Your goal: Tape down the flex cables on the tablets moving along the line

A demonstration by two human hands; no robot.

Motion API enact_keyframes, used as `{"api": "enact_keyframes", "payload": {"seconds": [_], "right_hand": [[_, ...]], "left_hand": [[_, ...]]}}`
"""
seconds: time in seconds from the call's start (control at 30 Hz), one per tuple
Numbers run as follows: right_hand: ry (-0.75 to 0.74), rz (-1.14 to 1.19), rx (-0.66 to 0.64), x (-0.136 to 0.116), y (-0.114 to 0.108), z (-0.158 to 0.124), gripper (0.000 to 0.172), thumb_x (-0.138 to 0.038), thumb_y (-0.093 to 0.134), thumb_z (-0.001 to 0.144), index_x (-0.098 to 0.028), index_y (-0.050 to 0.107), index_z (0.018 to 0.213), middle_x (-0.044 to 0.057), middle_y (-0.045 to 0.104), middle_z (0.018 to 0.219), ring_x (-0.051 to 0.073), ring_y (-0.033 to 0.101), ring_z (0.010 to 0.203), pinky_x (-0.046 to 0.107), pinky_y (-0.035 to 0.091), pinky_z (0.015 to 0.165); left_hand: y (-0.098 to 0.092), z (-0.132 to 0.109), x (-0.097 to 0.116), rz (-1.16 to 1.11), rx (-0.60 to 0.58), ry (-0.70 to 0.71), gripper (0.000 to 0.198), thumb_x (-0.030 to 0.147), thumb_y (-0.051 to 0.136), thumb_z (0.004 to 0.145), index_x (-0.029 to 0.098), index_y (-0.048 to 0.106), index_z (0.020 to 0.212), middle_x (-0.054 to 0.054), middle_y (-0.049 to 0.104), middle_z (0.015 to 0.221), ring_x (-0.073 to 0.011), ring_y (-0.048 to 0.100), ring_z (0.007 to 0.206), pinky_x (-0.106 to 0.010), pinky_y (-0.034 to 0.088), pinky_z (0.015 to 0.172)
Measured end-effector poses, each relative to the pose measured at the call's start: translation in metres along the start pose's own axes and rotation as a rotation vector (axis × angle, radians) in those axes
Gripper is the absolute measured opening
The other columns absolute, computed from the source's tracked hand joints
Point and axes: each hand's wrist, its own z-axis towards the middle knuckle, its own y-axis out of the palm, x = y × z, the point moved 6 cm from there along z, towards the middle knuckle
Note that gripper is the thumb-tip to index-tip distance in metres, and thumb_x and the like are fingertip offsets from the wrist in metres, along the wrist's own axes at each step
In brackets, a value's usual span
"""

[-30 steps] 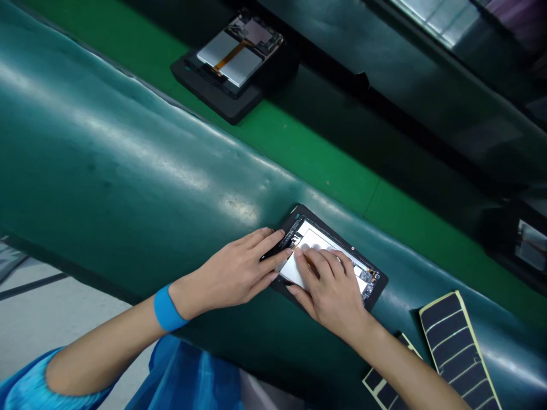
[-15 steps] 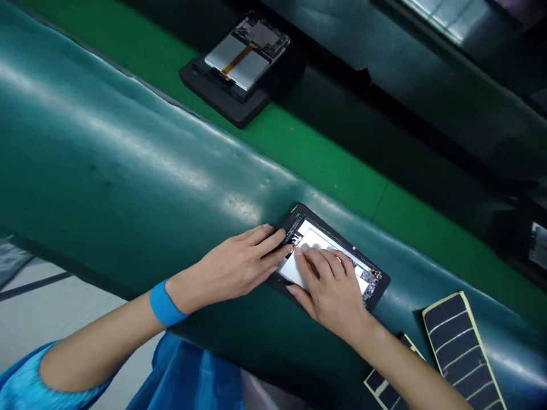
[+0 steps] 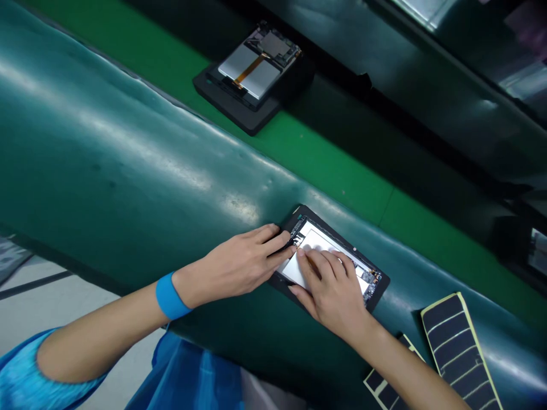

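An opened tablet (image 3: 378, 280) in a black frame lies on the teal mat (image 3: 128, 159), its white inner panel (image 3: 319, 241) and circuit parts showing. My left hand (image 3: 239, 267) rests at the tablet's left corner, fingers pressed together on a thin black tool whose tip touches the board there. My right hand (image 3: 333, 296) lies flat on the white panel with fingers stretched out. Its index fingertip presses beside the tool tip. A blue band is round my left wrist.
A second opened tablet (image 3: 256, 68) sits on a black block (image 3: 231, 105) on the green belt (image 3: 325, 165) beyond the mat. Another device (image 3: 539, 251) shows at the right edge. Sheets of dark foam strips (image 3: 459, 347) lie on the mat at the lower right.
The tablet on the black block and the device at the right edge have shifted right along the green belt. My hands stay on the near tablet, fingertips moving only slightly.
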Motion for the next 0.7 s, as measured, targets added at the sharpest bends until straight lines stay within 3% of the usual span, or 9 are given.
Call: {"api": "enact_keyframes", "payload": {"seconds": [0.17,0.4,0.7], "right_hand": [[0.003,-0.018,-0.002,-0.001,0.0,-0.001,0.049,-0.045,0.044,0.106,-0.01,0.061,0.135,0.016,0.068,0.126,0.028,0.055,0.118,0.045,0.033,0.106],[0.034,-0.037,0.003,-0.001,0.0,-0.005,0.047,-0.042,0.045,0.105,-0.011,0.06,0.137,0.014,0.069,0.128,0.028,0.056,0.118,0.045,0.033,0.105],[0.052,-0.059,-0.003,-0.001,0.001,-0.008,0.047,-0.041,0.046,0.105,-0.011,0.058,0.139,0.015,0.068,0.13,0.029,0.057,0.118,0.047,0.033,0.104]], "left_hand": [[0.003,0.0,0.0,0.018,-0.019,0.027,0.043,0.015,0.047,0.098,0.007,0.053,0.14,-0.018,0.059,0.133,-0.0323,0.058,0.12,-0.047,0.049,0.107],[0.003,-0.012,-0.001,-0.066,0.098,-0.098,0.038,0.017,0.047,0.1,0.01,0.058,0.136,-0.019,0.058,0.14,-0.0328,0.057,0.127,-0.047,0.054,0.105],[0.004,-0.013,0.001,-0.066,0.114,-0.105,0.037,0.017,0.048,0.1,0.008,0.062,0.133,-0.022,0.061,0.138,-0.0352,0.06,0.126,-0.05,0.056,0.103]]}}
